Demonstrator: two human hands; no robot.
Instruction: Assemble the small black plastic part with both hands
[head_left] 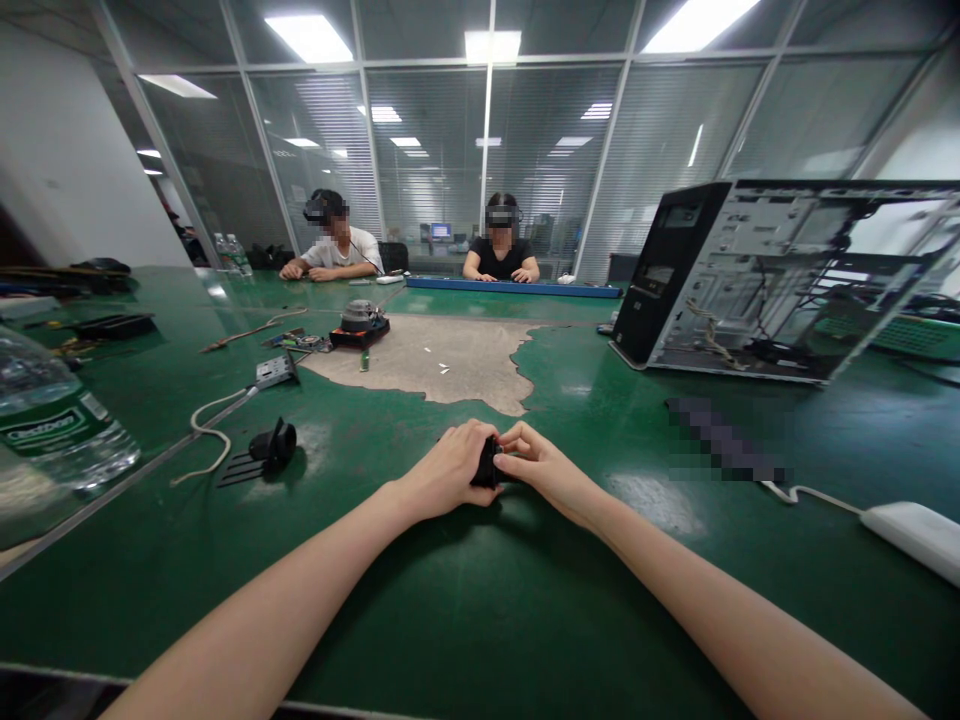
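My left hand (454,462) wraps around a small black part (486,468) just above the green table, near the middle of the view. From the other side, my right hand (544,468) pinches the part's right edge between thumb and fingers. Most of the part is hidden by my fingers, so its exact kind cannot be told. To the left lies a black plastic piece (271,446) with a round end and several flat prongs, apart from both hands.
An open computer case (667,285) stands at the right. A water bottle (56,420), a metal bracket (274,371) and a white cable (217,432) are at the left. Beyond the bare patch (457,360) sits a fan cooler (361,322). Two people sit across the table.
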